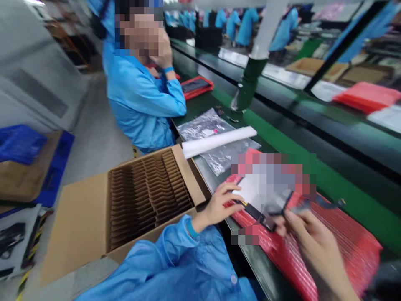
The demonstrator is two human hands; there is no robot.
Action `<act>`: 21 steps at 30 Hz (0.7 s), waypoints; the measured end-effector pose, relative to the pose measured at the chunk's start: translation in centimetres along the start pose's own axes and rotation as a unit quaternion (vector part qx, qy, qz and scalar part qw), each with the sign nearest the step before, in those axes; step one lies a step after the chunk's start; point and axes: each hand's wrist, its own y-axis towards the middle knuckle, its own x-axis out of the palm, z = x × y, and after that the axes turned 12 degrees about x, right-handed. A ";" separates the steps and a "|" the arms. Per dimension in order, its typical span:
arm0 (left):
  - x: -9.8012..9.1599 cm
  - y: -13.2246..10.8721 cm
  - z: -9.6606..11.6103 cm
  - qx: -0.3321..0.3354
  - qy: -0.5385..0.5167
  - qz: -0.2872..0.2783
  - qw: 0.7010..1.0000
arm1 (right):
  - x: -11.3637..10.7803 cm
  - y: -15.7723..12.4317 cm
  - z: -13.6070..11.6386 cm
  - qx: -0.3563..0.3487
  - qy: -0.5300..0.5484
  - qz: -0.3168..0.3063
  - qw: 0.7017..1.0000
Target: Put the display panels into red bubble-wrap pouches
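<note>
On a sheet of red bubble wrap lies a flat, pale panel with a dark edge, partly blurred out. My left hand rests at the panel's near left edge, fingers spread apart. At the panel's near right corner, my right hand has thumb and fingers pinched together; motion blur hides what is between them. Just beyond that hand, a dark strip sticks out over the wrap.
Left of the bench stands an open cardboard box with rows of dividers. A white foam bar lies across clear plastic bags. A co-worker in blue sits farther along. A green post rises from the bench.
</note>
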 end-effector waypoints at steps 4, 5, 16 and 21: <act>-0.3 -0.2 0.6 -0.033 -0.009 0.002 0.999 | 1.2 3.4 -0.4 0.018 0.021 -0.132 0.991; -0.3 -0.2 0.8 -0.039 -0.015 0.001 0.999 | 1.5 4.1 -0.6 0.017 0.003 -0.151 0.988; -0.4 0.2 0.8 -0.065 -0.045 0.008 0.997 | 3.2 7.5 -1.4 -0.003 -0.164 -0.231 0.959; -0.4 0.3 1.0 -0.070 -0.029 0.011 0.997 | 2.7 8.1 -0.9 0.005 -0.147 -0.269 0.952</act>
